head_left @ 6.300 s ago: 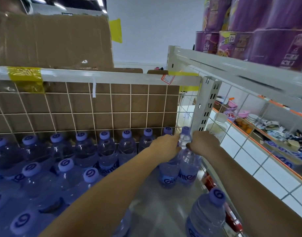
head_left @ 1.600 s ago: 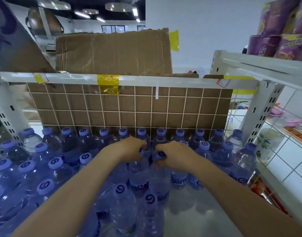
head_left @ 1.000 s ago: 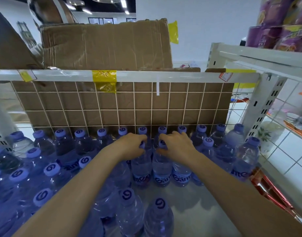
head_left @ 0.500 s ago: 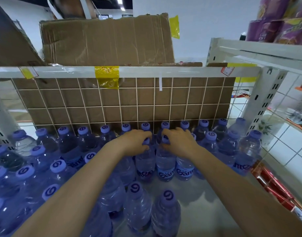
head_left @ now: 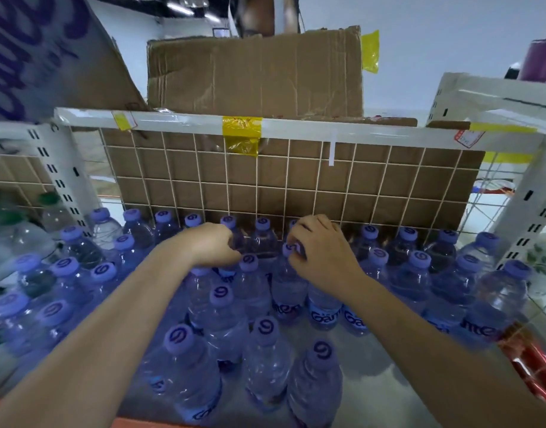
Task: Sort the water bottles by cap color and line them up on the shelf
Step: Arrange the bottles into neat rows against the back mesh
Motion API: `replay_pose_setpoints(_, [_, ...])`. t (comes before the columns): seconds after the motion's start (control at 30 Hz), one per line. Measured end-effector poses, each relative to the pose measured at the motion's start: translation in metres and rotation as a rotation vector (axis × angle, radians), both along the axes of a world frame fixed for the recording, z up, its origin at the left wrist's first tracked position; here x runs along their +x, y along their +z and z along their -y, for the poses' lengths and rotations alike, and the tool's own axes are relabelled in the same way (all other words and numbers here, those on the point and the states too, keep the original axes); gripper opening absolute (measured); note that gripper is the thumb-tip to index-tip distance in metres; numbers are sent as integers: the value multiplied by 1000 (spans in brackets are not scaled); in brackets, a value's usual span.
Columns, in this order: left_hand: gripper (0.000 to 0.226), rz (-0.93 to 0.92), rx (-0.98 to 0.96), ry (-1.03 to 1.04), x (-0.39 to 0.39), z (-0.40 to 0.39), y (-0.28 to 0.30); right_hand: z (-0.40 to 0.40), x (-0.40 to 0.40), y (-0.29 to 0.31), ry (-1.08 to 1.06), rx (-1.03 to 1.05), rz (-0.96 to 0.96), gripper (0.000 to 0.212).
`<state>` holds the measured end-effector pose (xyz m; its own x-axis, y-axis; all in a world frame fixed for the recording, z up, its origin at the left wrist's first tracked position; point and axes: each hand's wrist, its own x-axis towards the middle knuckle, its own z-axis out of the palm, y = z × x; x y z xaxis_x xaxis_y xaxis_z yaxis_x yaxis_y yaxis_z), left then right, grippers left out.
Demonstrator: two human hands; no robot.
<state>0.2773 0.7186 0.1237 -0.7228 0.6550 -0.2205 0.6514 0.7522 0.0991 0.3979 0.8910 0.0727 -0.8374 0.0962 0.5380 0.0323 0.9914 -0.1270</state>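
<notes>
Against the wire-grid back of the shelf (head_left: 373,362) stand ribbed clear plastic bottles (head_left: 253,291) with round purple caps – my left hand (head_left: 211,245) curls on one neck, my right hand (head_left: 319,247) pinches another's cap

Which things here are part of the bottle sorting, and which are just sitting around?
Part of the job:
- purple-capped bottles
- green-capped bottles
- shelf
- left hand and right hand, both at bottle tops

Just sitting around:
- cardboard box
- yellow tape
- purple packages
</notes>
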Motion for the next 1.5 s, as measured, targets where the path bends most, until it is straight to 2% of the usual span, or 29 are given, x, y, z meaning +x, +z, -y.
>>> replay_pose_setpoints(0.13, [23, 12, -115, 33, 0, 12, -4, 17, -12, 7, 172, 13, 101, 21])
replay_pose_setpoints(0.27, [14, 23, -159, 5, -1, 21, -8, 31, -19, 3, 197, 48, 287, 39])
replay_pose_setpoints(0.4, [33, 88, -123, -29, -12, 32, -14, 44, -26, 2, 146, 145, 360, 47])
replay_pose_setpoints(0.53, [26, 71, -96, -120, -27, 36, -15, 58, -32, 11, 9, 156, 415, 49])
replay_pose_setpoints(0.7, [21, 52, 3, -221, -40, 33, -7, 64, -37, 18, -91, 171, 466, 36])
replay_pose_setpoints(0.87, [16, 16, 65, -271, -54, 22, 1, 61, -41, 19, -166, 131, 538, 44])
replay_pose_setpoints(1.13, [19, 54, 7, -276, -57, 10, -15, 65, -42, 10, -197, 145, 516, 33])
replay_pose_setpoints(1.23, [20, 54, 10, -265, -56, 9, -16, 65, -43, 12, -184, 128, 519, 35])
replay_pose_setpoints(1.4, [22, 67, 47, -230, -58, 5, -21, 65, -48, 15, -239, -82, 447, 26])
replay_pose_setpoints(1.5, [20, 102, 63, -243, -62, 7, -20, 63, -53, 14, -279, -152, 434, 30])
